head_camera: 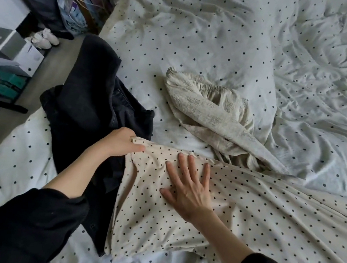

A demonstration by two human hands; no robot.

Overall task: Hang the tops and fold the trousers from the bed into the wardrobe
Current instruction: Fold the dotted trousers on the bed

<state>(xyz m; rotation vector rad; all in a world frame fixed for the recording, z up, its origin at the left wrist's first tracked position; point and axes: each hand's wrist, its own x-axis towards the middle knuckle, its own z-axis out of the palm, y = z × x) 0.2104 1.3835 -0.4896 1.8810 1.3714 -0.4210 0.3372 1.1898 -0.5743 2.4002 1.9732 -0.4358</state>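
A cream garment with black dots [246, 211] lies spread across the near part of the bed. My left hand [122, 142] grips its upper left corner. My right hand [187, 184] presses flat on the cloth with fingers spread. A pile of dark clothes [88, 98] lies to the left, partly under the cream garment's edge. Further back, a beige patterned garment [210, 112] sits crumpled on the bed.
The bed [202, 36] carries a rumpled white sheet with black dots. On the floor at left are white shoes [45, 38], boxes [12, 59], a plastic bag [73, 12] and dark items. No wardrobe is in view.
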